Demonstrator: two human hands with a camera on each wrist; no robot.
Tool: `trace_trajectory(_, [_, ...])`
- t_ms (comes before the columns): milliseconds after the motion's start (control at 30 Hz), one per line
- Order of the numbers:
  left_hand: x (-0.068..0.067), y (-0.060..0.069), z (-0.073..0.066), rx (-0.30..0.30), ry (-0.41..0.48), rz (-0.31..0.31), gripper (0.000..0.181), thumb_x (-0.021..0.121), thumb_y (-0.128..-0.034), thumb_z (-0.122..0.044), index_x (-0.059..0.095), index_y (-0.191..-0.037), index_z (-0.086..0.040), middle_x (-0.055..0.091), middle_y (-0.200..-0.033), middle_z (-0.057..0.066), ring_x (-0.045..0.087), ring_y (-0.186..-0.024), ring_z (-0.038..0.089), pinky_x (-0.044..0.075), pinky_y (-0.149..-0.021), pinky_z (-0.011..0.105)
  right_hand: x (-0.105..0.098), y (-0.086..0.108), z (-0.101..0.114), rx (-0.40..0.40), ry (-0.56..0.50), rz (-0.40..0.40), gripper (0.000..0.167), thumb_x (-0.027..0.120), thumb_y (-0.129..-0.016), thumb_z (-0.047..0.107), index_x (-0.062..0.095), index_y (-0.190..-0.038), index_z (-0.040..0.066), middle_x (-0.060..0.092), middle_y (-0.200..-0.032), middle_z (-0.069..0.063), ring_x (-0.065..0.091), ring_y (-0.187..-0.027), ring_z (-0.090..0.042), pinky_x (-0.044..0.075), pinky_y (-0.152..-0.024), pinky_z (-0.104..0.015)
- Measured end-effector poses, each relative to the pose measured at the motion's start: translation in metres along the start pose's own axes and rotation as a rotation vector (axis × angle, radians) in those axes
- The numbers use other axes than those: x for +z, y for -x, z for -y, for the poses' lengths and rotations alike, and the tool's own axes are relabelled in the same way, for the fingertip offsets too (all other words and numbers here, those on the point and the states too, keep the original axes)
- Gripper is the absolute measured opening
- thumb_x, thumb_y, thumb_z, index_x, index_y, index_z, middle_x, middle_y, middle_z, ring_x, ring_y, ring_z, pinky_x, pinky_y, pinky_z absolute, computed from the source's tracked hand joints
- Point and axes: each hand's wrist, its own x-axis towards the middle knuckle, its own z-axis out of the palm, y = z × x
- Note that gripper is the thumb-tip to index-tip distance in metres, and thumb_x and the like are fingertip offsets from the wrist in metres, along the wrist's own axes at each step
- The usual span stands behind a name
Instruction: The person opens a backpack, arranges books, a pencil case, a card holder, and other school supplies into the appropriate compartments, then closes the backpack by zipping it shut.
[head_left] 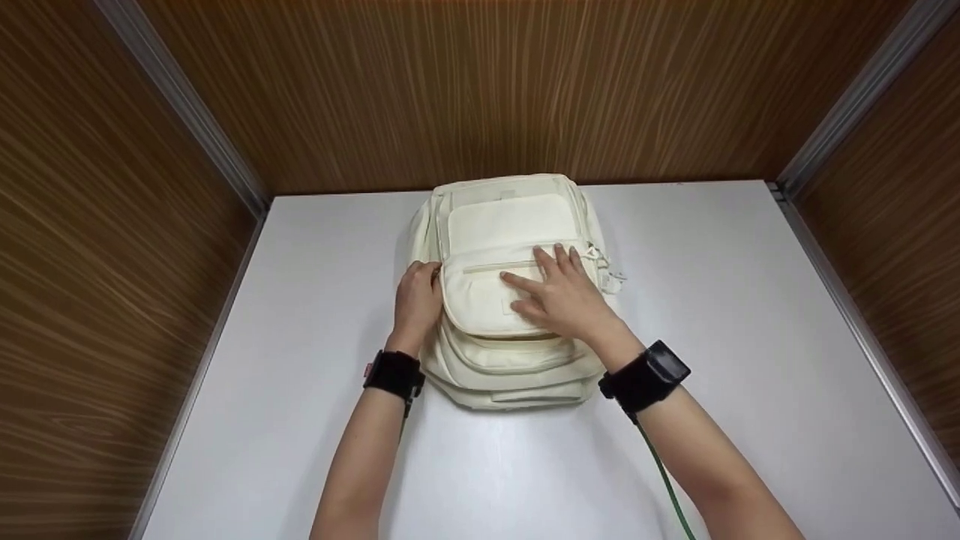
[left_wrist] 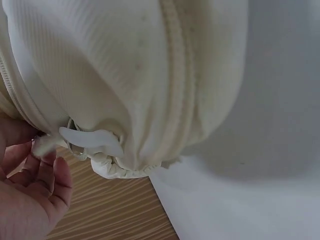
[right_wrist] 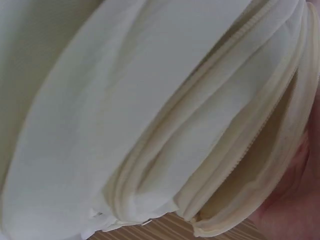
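A cream backpack (head_left: 510, 217) lies on the white table, its front facing up. At the left edge of its front pocket (head_left: 472, 300), my left hand (head_left: 418, 300) pinches a small pale zipper pull (left_wrist: 45, 145) between thumb and fingers. Another white pull tab (left_wrist: 92, 140) hangs beside it in the left wrist view. Spread across the pocket, my right hand (head_left: 562, 296) rests with its fingers apart. In the right wrist view, a zipped opening (right_wrist: 260, 150) gapes along the pocket's edge; what lies inside is hidden.
White cords and a tag (head_left: 611, 281) stick out at the backpack's right side. Wood-grain panels (head_left: 510, 90) stand behind the table (head_left: 720, 300) and on both sides. A green cable (head_left: 664, 472) trails from the right wristband (head_left: 646, 377).
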Motion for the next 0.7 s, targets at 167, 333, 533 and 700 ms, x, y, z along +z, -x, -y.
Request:
trace_trajectory(167, [0.002,-0.002,-0.001,0.016,0.032,-0.021,0.019,0.058,-0.0978,-0.004,0.069,-0.11,0.006,0.062,-0.095,0.018,0.062,-0.093,0.034,0.05,-0.086,0.042,-0.003,-0.009,0.007,0.011,0.125,0.016,0.058,0.043,-0.093,0.067,0.044,-0.146,0.043,0.032,-0.146,-0.031,0.03,-0.131,-0.06,0.017,-0.107,-0.069])
trace_trajectory(333, [0.0,0.0,-0.001,0.013,0.024,-0.035,0.019,0.059,-0.0967,-0.003,0.07,-0.109,0.006,0.063,-0.095,0.018,0.063,-0.093,0.034,0.051,-0.084,0.041,-0.001,-0.013,0.009,0.028,0.191,0.027,0.059,0.044,-0.092,0.069,0.042,-0.146,0.045,0.035,-0.143,-0.029,0.035,-0.129,-0.057,0.021,-0.103,-0.071])
trace_trajectory(533, [-0.009,0.004,0.0,0.011,0.009,-0.014,0.019,0.06,-0.0973,-0.005,0.072,-0.11,0.002,0.062,-0.095,0.015,0.064,-0.091,0.03,0.052,-0.082,0.039,0.002,-0.017,0.009,0.05,0.209,0.061,0.061,0.042,-0.091,0.07,0.037,-0.148,0.048,0.032,-0.144,-0.027,0.033,-0.131,-0.053,0.021,-0.104,-0.07])
trace_trajectory(700, [-0.019,0.01,0.002,0.029,-0.044,-0.016,0.017,0.061,-0.0961,-0.005,0.074,-0.105,0.002,0.062,-0.091,0.013,0.064,-0.086,0.03,0.052,-0.079,0.039,0.002,-0.021,0.011,0.045,0.174,0.072,0.061,0.042,-0.091,0.071,0.037,-0.147,0.049,0.029,-0.146,-0.026,0.033,-0.131,-0.052,0.025,-0.103,-0.067])
